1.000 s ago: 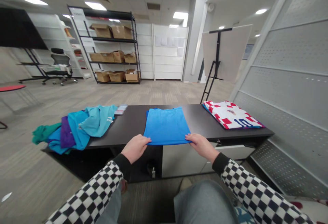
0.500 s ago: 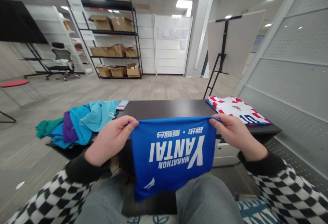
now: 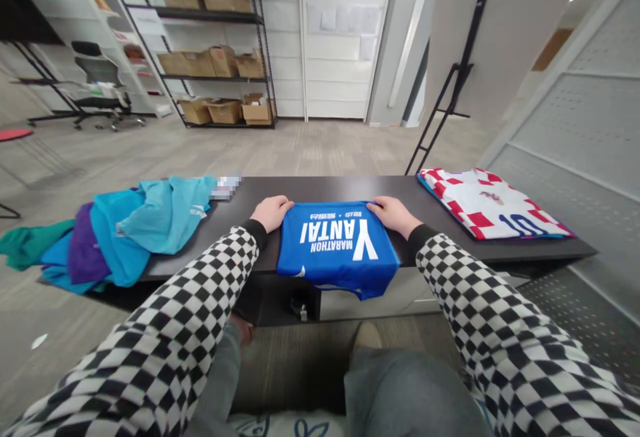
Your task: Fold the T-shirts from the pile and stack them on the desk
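A blue shirt (image 3: 335, 250) with white "Yantai Marathon" print lies on the dark table, its near edge drooping over the front. The print reads upside down from here. My left hand (image 3: 273, 212) pinches the shirt's far left corner. At the far right corner, my right hand (image 3: 393, 214) grips the cloth in the same way. To the right rests a folded red-and-white checked jersey (image 3: 495, 203) with a dark number 10, on top of other folded cloth. A loose heap of turquoise, purple and green shirts (image 3: 163, 217) lies at the left end.
The dark low table (image 3: 320, 187) spans the view, with white drawers (image 3: 370, 303) beneath. A small blurred card (image 3: 226, 187) lies beside the heap. Behind stand a shelf with cardboard boxes (image 3: 225, 63) and a black easel stand (image 3: 457, 77). A perforated panel (image 3: 575, 137) borders the right.
Both hands have moved forward and closer together, lowering the blue shirt from hanging in the air onto the table. The view has tilted down.
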The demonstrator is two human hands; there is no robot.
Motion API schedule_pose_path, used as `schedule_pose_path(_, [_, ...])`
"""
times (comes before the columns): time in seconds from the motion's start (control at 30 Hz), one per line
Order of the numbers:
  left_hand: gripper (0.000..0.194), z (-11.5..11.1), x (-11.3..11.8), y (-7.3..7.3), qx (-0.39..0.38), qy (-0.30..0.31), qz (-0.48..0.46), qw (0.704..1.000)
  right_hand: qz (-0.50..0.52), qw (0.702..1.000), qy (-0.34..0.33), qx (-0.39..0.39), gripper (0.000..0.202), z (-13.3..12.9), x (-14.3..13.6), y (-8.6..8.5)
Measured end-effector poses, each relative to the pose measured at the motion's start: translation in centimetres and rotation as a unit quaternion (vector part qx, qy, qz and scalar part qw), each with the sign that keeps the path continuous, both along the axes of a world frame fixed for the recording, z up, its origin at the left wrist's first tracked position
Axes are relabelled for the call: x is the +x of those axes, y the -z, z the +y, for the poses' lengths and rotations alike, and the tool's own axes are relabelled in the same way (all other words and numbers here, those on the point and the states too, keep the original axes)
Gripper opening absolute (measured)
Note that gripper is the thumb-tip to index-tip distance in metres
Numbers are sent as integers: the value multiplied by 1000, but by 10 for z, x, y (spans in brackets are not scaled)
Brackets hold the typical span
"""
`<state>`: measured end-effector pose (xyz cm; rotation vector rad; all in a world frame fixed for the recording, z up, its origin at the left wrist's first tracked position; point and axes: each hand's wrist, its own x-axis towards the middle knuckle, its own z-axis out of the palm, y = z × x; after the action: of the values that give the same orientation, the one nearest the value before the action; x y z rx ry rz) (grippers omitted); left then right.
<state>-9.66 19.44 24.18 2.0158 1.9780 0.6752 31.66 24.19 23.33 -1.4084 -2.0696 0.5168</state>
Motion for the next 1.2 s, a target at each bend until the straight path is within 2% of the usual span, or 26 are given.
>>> schedule_pose_path(0.13, [28, 65, -8, 17, 41, -6, 28, 999, -50, 999, 3, 6, 37, 59, 6, 9])
schedule_pose_path(0.27, [29, 123, -9, 24, 34, -13, 32, 999, -83, 995, 6, 47, 40, 113, 7, 22])
schedule_pose_path(0.37, [33, 144, -2, 23, 11, -61, 35, 997, -119, 989, 35, 82, 37, 135, 6, 28])
schedule_pose_path(0.43, [31, 142, 2, 21, 28, -100, 25, 994, -122, 985, 61, 108, 36, 139, 5, 26])
schedule_pose_path(0.53, [19, 123, 0, 18, 75, -145, -13, 986, -103, 980, 61, 157, 37, 136, -4, 13])
schedule_pose_path(0.6, [22, 103, -2, 16, 84, -156, -53, 983, -90, 980, 16, 175, 39, 135, -18, 3])
schedule_pose_path(0.67, [25, 81, -3, 15, 85, -156, -91, 980, -102, 981, -46, 157, 39, 136, -41, -6])
schedule_pose_path(0.73, [22, 56, 0, 12, 87, -162, -124, 975, -161, 977, -86, 111, 36, 141, -66, -10])
schedule_pose_path(0.83, [20, 11, 12, 4, 84, -154, -169, 970, -265, 960, -72, 62, 32, 148, -94, -11])
schedule_pose_path(0.9, [24, -29, 23, -1, 104, -73, -174, 976, -298, 953, -48, 38, 34, 152, -100, -13])
schedule_pose_path(0.97, [28, -72, 34, -3, 151, 104, -115, 976, -317, 947, -50, -3, 36, 155, -95, -17])
schedule_pose_path(1.03, [34, -110, 44, -3, 165, 264, -27, 950, -331, 941, -66, -41, 38, 157, -80, -19])
schedule_pose_path(1.1, [36, -135, 49, -1, 171, 306, 16, 936, -336, 939, -56, -55, 37, 158, -56, -20])
schedule_pose_path(1.2, [37, -142, 47, 2, 197, 229, -37, 953, -342, 938, 18, -55, 35, 156, -8, -19])
